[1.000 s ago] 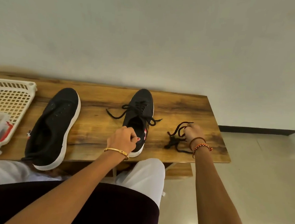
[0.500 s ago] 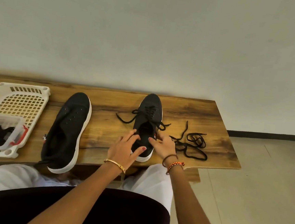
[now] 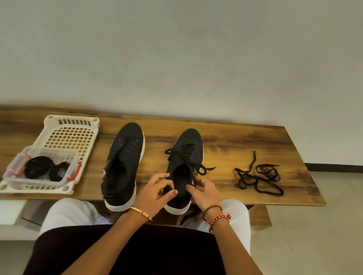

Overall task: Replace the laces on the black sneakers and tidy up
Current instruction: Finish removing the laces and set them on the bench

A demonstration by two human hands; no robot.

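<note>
Change: right hand has left the loose black lace, joining left hand at the laced black canvas sneaker.
Fingers: both hands' fingers curled round its heel collar.
Progress: unlaced black sneaker remains; tidying pending.

The long wooden surface is cut off at the left edge of the view. The dark coiled items in the clear plastic box are too blurred to identify. The near heel of the laced black sneaker is partly covered by both hands.

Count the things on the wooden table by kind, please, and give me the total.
Black sneakers: 2, unlaced sneaker, laced sneaker
Loose black lace: 1, loose lace
White baskets: 1, basket
Clear containers: 1, clear container, standing in the basket
Total: 5
</note>
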